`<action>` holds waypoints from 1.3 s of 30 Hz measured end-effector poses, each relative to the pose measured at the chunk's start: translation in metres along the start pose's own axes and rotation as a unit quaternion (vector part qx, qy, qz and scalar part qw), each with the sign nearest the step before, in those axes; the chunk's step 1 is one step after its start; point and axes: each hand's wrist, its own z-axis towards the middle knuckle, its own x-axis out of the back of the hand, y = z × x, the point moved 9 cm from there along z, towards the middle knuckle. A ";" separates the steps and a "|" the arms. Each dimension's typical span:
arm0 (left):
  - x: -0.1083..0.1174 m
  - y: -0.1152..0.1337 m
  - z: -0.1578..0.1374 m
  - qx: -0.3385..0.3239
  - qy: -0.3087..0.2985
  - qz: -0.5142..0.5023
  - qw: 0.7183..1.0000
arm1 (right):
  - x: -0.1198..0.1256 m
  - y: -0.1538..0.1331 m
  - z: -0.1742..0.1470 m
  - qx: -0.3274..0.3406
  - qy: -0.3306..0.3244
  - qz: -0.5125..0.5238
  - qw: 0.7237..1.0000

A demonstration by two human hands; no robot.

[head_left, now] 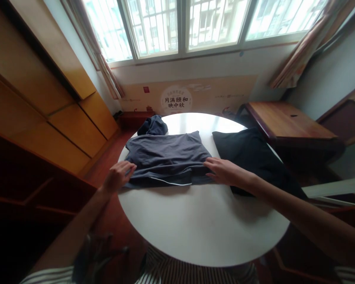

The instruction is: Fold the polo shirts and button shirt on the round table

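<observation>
"Where are the hands?"

"The left hand (120, 172) is at one side of a dark grey-blue fabric garment (168, 152), the right hand (221, 170) at the other, so the cloth lies spread between the two sets of fingers. The left fingers are bunched together; the right ones lie with thumb and forefinger a little apart. Whether either pinches any cloth, I cannot tell."

"And the surface?"

"A round, glossy white table (201, 225), bare on the near side of the fingers. Past the left fingertips sits a crumpled navy cloth (152, 125); right of the right fingertips, partly under that forearm, a flat black cloth (242, 146)."

"The room?"

"Well beyond the fingers, a bright barred window (156, 27) above a beige printed banner (225, 88). Far left of the left fingers, yellow-brown wooden cabinets (79, 128) above a reddish floor (111, 211); beyond the right ones, a brown wooden desk (284, 118)."
</observation>
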 end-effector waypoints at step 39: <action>-0.005 0.022 -0.062 -0.024 -0.027 0.085 0.996 | -0.017 -0.045 -0.012 0.013 -0.040 -0.126 0.991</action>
